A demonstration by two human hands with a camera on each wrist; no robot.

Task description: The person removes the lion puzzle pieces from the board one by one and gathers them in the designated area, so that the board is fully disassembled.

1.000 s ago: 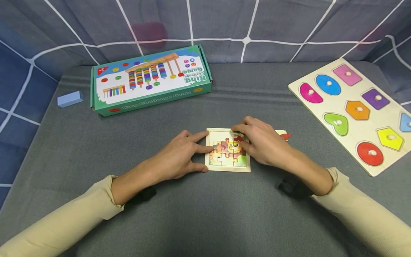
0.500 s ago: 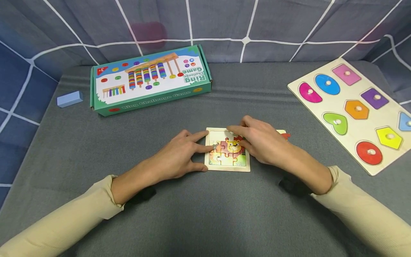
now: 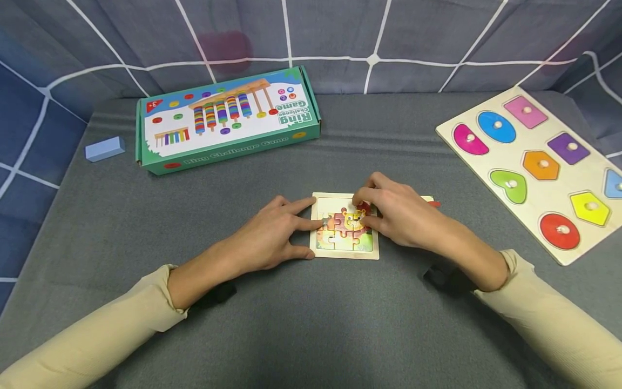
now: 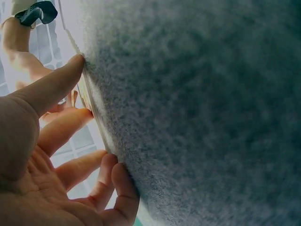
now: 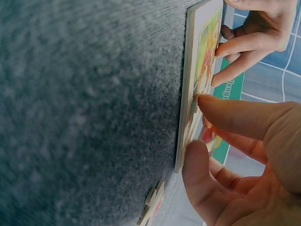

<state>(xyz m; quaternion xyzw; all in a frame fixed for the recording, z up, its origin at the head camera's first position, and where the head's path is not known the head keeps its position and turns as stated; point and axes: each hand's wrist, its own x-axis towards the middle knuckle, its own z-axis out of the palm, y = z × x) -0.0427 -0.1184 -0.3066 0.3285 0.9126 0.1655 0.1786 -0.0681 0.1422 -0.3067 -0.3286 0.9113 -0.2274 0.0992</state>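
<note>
A small square wooden jigsaw puzzle (image 3: 344,254) with a lion picture lies in its tray on the grey surface. My left hand (image 3: 272,237) rests beside it, with the thumb and one finger on the left rim and another fingertip on the pieces. Over the upper right corner, my right hand (image 3: 403,213) pinches a red and yellow puzzle piece (image 5: 209,136) between thumb and fingers, tilted up from the tray. The right hand partly covers that corner. A loose puzzle piece (image 3: 428,199) with red on it lies just beyond the right hand, partly hidden by it.
At the back left stands a green Ring Challenge Game box (image 3: 228,121), with a blue block (image 3: 105,149) left of it. A wooden shape board (image 3: 515,162) with knobbed pieces lies at the right. Checked cloth (image 3: 335,32) hangs behind.
The right forefinger, stretched toward the tray's top rim half a second ago, has drawn back and curled at the upper right piece. The left hand stays put.
</note>
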